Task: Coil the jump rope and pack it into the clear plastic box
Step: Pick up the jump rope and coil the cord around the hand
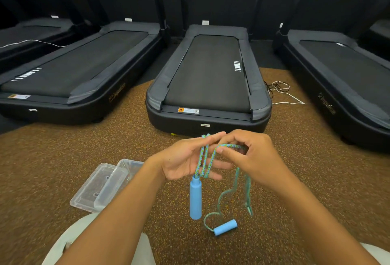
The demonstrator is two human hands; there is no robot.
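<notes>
The jump rope [203, 160] is a blue-green braided cord with two light blue handles. My left hand [185, 159] holds it with a couple of loops draped over the spread fingers, and one handle [195, 198] hangs straight down below the palm. My right hand [251, 157] pinches the cord near the loop top. The remaining cord [229, 196] trails down to the second handle [225, 227], which lies on the floor. The clear plastic box [126, 169] sits on the floor to the left of my left forearm, with its clear lid [94, 188] beside and partly under it.
The floor is brown speckled rubber. A black treadmill [207, 87] stands straight ahead, with others at left [73, 70] and right [346, 87]. White and black cables [280, 91] lie tangled between the middle and right treadmills. My knees in light trousers [69, 241] show at the bottom.
</notes>
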